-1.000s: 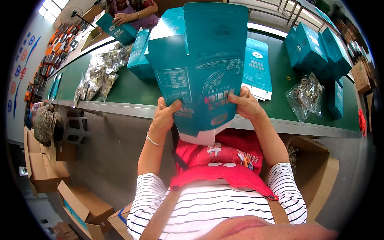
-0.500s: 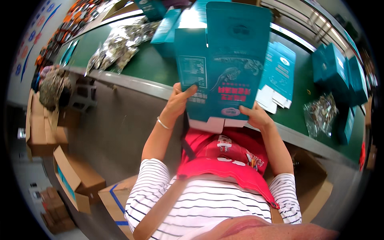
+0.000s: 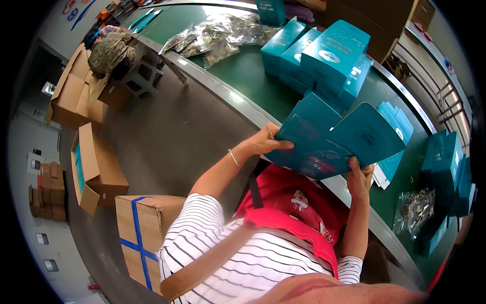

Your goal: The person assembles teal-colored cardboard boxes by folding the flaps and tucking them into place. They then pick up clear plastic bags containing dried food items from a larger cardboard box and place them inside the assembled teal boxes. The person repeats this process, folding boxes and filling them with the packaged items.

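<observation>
Box [image 3: 315, 134]: right of centre in the frame, between my hands.
Left hand [image 3: 264, 141]: thumb and fingers clamped on its left edge.
Right hand [image 3: 360, 178]: I pinch its lower right edge.

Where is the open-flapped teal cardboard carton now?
In the head view, the carton is right of centre, held by the left hand and right hand, below the stacked teal cardboard boxes on the green tabletop.

Beyond the carton [image 3: 324, 139], teal boxes [image 3: 324, 71] block passage; green tabletop [image 3: 240, 77] leaves room leftward
</observation>
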`<move>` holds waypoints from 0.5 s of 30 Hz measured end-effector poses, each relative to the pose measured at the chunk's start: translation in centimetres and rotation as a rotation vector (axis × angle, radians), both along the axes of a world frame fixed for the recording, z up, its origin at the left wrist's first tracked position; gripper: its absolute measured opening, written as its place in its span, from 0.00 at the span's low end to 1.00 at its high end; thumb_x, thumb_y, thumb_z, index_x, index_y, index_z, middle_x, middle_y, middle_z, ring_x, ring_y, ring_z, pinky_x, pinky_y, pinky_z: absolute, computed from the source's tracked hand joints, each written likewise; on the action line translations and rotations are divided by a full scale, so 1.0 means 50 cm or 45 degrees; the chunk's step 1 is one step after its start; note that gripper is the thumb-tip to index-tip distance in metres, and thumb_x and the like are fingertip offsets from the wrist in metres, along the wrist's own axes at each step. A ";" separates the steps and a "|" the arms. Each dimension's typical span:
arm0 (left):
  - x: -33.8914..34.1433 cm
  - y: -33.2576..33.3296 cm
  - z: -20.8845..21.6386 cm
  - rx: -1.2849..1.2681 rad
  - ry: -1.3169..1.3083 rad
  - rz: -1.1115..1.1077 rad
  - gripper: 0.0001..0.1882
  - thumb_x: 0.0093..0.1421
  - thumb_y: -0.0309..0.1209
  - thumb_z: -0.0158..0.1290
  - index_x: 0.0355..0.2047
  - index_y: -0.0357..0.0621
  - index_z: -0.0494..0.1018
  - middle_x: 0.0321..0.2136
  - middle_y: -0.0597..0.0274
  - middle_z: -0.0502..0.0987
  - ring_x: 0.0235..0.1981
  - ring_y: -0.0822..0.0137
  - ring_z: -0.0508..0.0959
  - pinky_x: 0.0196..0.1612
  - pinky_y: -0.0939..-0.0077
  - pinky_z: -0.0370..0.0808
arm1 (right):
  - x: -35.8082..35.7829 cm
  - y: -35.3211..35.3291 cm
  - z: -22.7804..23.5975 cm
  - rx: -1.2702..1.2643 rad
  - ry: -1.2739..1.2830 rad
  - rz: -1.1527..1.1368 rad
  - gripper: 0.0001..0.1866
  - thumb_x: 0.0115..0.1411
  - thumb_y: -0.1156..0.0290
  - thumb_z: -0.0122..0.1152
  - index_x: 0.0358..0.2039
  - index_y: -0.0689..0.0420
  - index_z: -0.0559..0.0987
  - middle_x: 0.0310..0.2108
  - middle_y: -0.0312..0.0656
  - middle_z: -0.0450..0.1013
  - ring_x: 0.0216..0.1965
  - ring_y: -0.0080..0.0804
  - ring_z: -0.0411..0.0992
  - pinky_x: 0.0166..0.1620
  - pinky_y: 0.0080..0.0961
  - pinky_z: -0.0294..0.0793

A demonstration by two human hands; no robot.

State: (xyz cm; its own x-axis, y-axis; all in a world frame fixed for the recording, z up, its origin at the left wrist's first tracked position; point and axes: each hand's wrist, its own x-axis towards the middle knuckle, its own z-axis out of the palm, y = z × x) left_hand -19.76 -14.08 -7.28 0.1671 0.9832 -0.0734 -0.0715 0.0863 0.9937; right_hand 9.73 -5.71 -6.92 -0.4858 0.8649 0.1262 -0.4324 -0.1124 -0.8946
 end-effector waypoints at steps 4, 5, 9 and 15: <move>0.008 -0.015 0.049 0.022 -0.068 0.257 0.34 0.53 0.32 0.63 0.58 0.43 0.63 0.43 0.61 0.77 0.41 0.70 0.76 0.44 0.73 0.74 | -0.023 -0.013 -0.016 -0.041 -0.018 -0.072 0.08 0.61 0.75 0.57 0.41 0.62 0.77 0.40 0.38 0.75 0.39 0.22 0.71 0.45 0.22 0.69; 0.012 -0.021 0.062 0.231 0.071 0.367 0.39 0.52 0.32 0.63 0.61 0.43 0.57 0.48 0.56 0.73 0.44 0.67 0.75 0.47 0.70 0.72 | -0.034 -0.022 -0.018 -0.048 -0.044 -0.036 0.08 0.61 0.75 0.57 0.40 0.62 0.77 0.40 0.37 0.75 0.39 0.21 0.71 0.45 0.21 0.69; 0.037 -0.039 0.112 0.707 0.485 0.516 0.57 0.47 0.35 0.66 0.67 0.45 0.38 0.61 0.45 0.57 0.54 0.59 0.67 0.56 0.62 0.64 | -0.067 -0.068 -0.004 0.153 -0.352 0.044 0.13 0.62 0.73 0.57 0.46 0.63 0.73 0.41 0.37 0.73 0.42 0.23 0.69 0.48 0.22 0.67; 0.060 -0.055 0.106 0.875 0.511 0.550 0.48 0.52 0.41 0.56 0.68 0.48 0.42 0.68 0.45 0.34 0.63 0.46 0.54 0.63 0.51 0.50 | -0.112 -0.087 0.047 0.337 -0.209 -0.002 0.32 0.63 0.75 0.52 0.64 0.61 0.51 0.61 0.45 0.55 0.60 0.33 0.57 0.60 0.29 0.58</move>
State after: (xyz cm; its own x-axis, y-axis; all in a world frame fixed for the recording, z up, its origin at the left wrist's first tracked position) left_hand -16.78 -16.81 -1.97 -0.1385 0.8029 0.5799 0.4034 -0.4890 0.7734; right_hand 4.14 -10.07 -4.57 -0.5168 0.8134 0.2672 -0.2800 0.1344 -0.9506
